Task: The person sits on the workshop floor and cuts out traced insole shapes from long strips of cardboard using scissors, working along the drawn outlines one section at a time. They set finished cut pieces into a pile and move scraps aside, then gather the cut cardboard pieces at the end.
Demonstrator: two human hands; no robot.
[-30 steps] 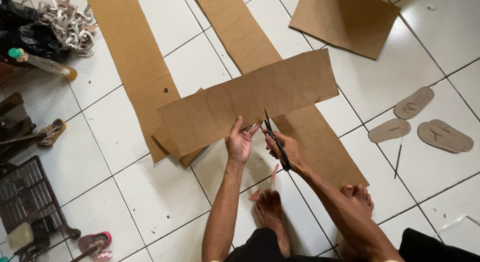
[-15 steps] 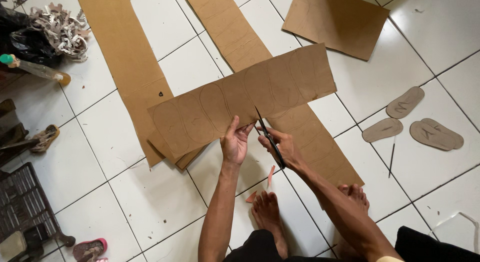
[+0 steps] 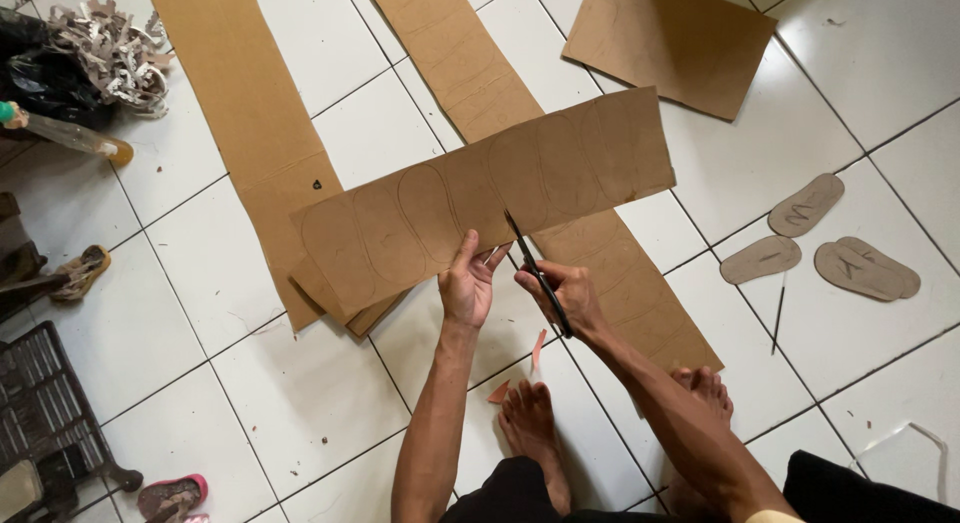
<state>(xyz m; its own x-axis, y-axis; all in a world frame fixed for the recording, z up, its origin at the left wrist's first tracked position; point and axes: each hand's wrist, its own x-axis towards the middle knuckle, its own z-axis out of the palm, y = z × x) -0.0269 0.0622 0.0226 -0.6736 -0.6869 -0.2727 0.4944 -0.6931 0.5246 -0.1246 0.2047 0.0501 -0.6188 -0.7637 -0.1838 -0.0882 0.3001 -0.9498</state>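
Observation:
My left hand (image 3: 468, 283) grips the near edge of a long cardboard strip (image 3: 420, 208) with traced sole outlines, holding it above the white tiled floor. My right hand (image 3: 565, 295) holds black scissors (image 3: 533, 268), whose blades enter the strip's near edge just right of my left thumb. My bare feet (image 3: 530, 423) rest on the tiles below my hands.
Two longer cardboard strips (image 3: 240, 113) (image 3: 470, 63) and a cardboard sheet (image 3: 670, 38) lie on the floor beyond. Three cut-out cardboard soles (image 3: 805, 205) and a thin dark stick (image 3: 777, 318) lie at right. Scrap pile (image 3: 110, 48), bottle (image 3: 70, 135) and black crate (image 3: 45, 403) sit at left.
The view has shifted slightly. The scissors have advanced a little into the strip's edge while my left hand keeps its grip.

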